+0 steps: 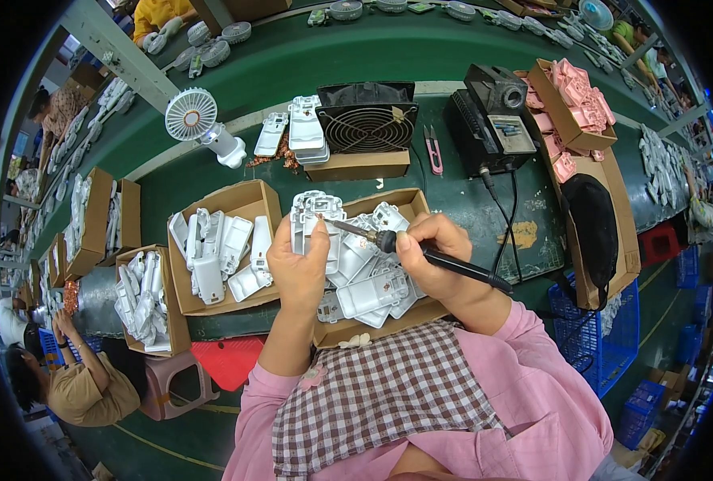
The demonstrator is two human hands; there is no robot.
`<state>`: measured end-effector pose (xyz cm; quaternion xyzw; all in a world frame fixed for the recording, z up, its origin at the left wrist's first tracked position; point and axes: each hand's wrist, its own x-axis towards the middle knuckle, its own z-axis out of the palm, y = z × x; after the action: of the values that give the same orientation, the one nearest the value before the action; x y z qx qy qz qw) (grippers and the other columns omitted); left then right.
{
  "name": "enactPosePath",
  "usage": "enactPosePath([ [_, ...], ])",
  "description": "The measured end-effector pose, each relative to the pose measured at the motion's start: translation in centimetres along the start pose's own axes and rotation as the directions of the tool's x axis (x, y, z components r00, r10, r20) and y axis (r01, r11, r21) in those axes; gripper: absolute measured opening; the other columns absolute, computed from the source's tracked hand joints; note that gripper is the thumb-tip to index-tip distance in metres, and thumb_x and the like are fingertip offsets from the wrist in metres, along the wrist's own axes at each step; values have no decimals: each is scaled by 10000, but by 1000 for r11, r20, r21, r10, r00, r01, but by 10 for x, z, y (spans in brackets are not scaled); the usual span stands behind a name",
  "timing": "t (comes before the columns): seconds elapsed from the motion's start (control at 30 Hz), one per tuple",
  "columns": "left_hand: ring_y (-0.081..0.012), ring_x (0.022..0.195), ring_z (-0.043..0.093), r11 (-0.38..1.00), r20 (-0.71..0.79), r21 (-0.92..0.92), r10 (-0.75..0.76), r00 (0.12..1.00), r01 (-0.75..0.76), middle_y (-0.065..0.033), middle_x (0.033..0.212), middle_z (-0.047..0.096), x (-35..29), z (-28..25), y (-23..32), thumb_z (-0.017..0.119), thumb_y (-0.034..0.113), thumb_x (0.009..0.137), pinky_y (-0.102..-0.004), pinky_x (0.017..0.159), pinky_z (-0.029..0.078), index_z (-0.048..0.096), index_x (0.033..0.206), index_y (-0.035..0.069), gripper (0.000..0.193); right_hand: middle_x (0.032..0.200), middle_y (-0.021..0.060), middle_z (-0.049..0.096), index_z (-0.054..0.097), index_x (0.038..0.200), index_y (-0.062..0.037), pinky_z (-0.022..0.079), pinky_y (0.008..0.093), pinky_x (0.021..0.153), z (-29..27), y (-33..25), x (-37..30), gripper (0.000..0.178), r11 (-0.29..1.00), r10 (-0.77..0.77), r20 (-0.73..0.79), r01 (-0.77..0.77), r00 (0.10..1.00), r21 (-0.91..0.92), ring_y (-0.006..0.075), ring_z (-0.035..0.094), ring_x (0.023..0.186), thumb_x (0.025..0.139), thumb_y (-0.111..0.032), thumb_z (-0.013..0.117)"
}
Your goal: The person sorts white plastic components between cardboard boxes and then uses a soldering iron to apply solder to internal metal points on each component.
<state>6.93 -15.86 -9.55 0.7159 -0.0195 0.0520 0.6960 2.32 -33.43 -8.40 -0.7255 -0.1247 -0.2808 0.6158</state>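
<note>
My left hand point(298, 260) is closed on a white plastic housing point(315, 204), its moulded inner side turned up. In my right hand point(436, 252) is a black-handled soldering iron point(468, 271), gripped like a pen. Its metal tip points left and reaches the housing beside my left thumb; whether it touches cannot be told. Both hands are above a cardboard box point(408, 199) of white plastic shells point(368, 297). To the left stands another box point(248, 192) with white shells.
Behind the hands are a black fan point(370, 127), pink-handled tweezers point(433, 152) and a black soldering station point(496, 120), its cable running to the iron. A white handheld fan point(196, 120) stands at back left. Pink parts point(577, 92) fill a box at right. Co-workers sit around the green conveyor point(284, 52).
</note>
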Motion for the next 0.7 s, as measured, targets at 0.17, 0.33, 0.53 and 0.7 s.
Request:
enactPosePath([
  [0.17,-64,764,546,1000,2,14,-27,1000,27,-19,858,646,0,-1,1,609,50,848,-226,704,455,627,994,-8,159,591,56,567,520,746,-29,378,257,445,0,1,0,142,1000,14,7,-14,1000,-2,121,508,483,784,-17,656],
  [0.33,-63,761,543,1000,-6,9,-19,1000,19,-20,853,645,0,0,2,606,49,847,-229,701,455,627,993,-8,158,606,53,565,517,755,-28,371,250,452,-1,2,-1,143,1000,5,-8,-5,1000,-8,110,494,497,793,-18,654],
  [0.53,-62,765,555,999,11,-9,-30,999,30,-20,857,647,-1,0,1,607,40,843,-222,699,459,625,1001,-13,167,635,46,555,519,781,-24,367,238,466,-2,2,-3,134,996,55,-18,-54,998,76,86,469,527,820,-25,648],
  [0.7,-58,745,560,999,19,14,-40,999,39,-14,850,647,-1,0,-1,613,43,840,-214,678,461,623,1014,-15,183,641,46,556,499,789,-30,363,230,474,-1,2,-1,143,999,27,0,-27,1000,34,75,459,529,831,-34,636],
])
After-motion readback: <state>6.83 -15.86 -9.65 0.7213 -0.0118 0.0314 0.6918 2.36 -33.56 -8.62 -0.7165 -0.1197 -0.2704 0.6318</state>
